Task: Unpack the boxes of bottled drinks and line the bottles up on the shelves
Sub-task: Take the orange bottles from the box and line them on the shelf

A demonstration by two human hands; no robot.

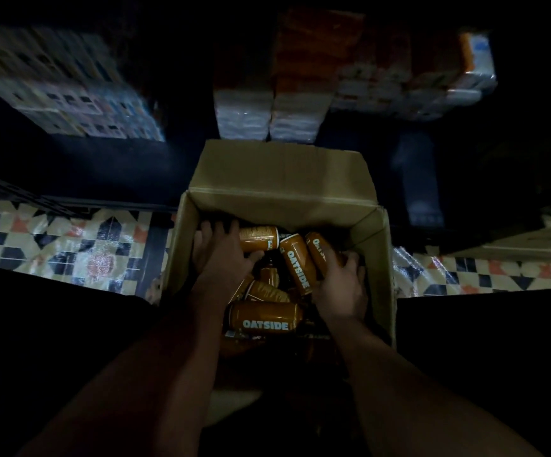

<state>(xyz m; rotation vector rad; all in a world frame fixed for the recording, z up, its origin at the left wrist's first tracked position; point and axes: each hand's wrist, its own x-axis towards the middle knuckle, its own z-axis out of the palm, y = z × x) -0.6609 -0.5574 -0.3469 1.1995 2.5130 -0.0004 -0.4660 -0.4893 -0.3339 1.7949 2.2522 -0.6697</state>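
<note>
1. Orange-brown OATSIDE bottles lie jumbled on their sides inside an open cardboard box, which stands on the floor.
2. The left hand reaches into the left part of the box with fingers spread; the palm lies over one bottle near the far wall. Whether it really grips this bottle, one cannot tell.
3. The right hand curls its fingers around a tilted bottle at the right side, just beside another tilted bottle.
4. The far flap of the box stands up.
5. The patterned floor tiles show on both sides of the box.
6. Behind the box, blurred wrapped packs are stacked in the dark.
</note>
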